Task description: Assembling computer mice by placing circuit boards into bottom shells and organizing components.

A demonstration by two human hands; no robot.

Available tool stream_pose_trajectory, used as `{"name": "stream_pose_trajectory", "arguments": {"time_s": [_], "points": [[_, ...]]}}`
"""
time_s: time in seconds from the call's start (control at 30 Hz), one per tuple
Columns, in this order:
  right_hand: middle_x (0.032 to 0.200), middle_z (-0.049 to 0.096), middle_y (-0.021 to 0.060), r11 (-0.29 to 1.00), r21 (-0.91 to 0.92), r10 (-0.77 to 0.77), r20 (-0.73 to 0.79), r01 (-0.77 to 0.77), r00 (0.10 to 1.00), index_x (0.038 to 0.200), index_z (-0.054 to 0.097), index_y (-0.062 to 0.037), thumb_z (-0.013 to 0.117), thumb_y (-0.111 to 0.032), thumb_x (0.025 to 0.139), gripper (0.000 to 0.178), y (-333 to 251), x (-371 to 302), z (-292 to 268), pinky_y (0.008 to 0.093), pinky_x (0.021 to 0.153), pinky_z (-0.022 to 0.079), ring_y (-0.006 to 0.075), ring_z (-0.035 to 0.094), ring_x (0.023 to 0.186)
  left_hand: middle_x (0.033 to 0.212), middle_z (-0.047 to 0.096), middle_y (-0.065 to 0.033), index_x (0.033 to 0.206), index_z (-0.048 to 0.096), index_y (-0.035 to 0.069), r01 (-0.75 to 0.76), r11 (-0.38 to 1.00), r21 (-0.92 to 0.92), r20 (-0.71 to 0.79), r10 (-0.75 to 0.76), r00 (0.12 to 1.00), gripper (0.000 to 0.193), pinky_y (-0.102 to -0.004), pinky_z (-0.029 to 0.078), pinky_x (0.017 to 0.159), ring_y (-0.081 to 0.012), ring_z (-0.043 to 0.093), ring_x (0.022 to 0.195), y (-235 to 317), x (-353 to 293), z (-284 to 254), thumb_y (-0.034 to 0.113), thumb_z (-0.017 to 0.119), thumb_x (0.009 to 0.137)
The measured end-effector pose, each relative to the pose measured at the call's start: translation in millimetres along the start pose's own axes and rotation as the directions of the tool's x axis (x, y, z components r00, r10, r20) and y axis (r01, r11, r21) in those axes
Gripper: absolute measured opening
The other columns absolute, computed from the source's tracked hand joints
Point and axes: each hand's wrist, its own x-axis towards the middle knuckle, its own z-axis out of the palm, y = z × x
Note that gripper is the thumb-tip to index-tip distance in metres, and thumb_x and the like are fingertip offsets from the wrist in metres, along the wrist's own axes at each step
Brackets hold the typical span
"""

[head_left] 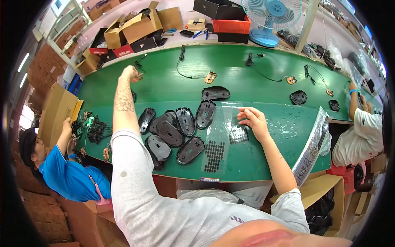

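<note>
My left hand point(131, 74) is stretched to the far left of the bench, fingers closed on what looks like a small orange-brown circuit board point(140, 76). A black cable point(139, 65) lies just beyond it. Over the right part of a clear plastic sheet, my right hand point(254, 122) hovers with loosely bent fingers apart; nothing shows in them. Rows of black round dot stickers point(214, 157) cover the sheet's lower part. Left of it lie several black computer-mouse shells point(186, 121), some overlapping. One more shell point(215, 93) sits beyond the sheet.
Circuit boards point(210, 77) with cables lie across the green bench point(164, 61). Tangled cables point(96, 129) lie at the left, by a co-worker in blue point(74, 173). Another person point(362, 131) works at the right. A bubble-wrap bag point(308, 152) hangs over the near-right edge; a blue fan point(265, 37) stands behind.
</note>
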Motion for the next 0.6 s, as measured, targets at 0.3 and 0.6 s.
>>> {"name": "stream_pose_trajectory", "arguments": {"time_s": [0.3,0.6], "points": [[0.098,0.068,0.012,0.998,0.054,-0.021,-0.017,0.022,1.0,0.118,0.064,0.0022,0.056,-0.017,0.099,0.028,2,-3,-3,0.0301,0.077,0.056,0.0173,0.064,0.085,0.105,0.067,-0.0277,0.118,0.062,-0.005,0.84,0.401,-0.366,0.857,-0.206,0.472,0.046,-0.0454,0.053,0.085,-0.0425,0.064,0.098,48,23,-64,0.013,0.048,0.078],[0.073,0.067,0.0119,0.901,-0.138,-0.403,0.082,0.411,0.912,0.073,0.069,0.002,0.052,-0.022,0.102,0.041,-79,-6,52,0.028,0.065,0.05,0.0191,0.062,0.071,0.115,0.068,-0.0125,0.115,0.068,0.003,-0.37,0.846,-0.384,-0.097,0.361,0.927,0.034,-0.0367,0.053,0.087,-0.0295,0.066,0.097,202,-208,-37,0.005,0.052,0.085]]}}
